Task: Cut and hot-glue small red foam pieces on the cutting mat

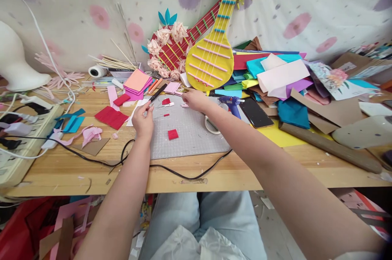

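My left hand (pixel 143 121) is over the left edge of the grey cutting mat (pixel 199 137), its fingers pinched together. What they hold is too small to make out. Just beyond those fingertips is a black pen-like stick (pixel 158 93). My right hand (pixel 195 100) reaches to the mat's far side, fingers curled downward by a small pink piece (pixel 184 105); whatever is in them is hidden. On the mat lie a red crepe paper square (pixel 173 134), another red piece (pixel 165 101) and a tiny red roll (pixel 166 115). A roll of tape (pixel 212 125) is partly behind my right forearm.
A blue glue gun (pixel 232 104) and a black phone (pixel 256 112) are right of the mat. Behind stand a yellow paper lute (pixel 210 63) and a red one with flowers (pixel 168 49). A black cable (pixel 190 177) crosses the front. A power strip (pixel 29 141) is far left.
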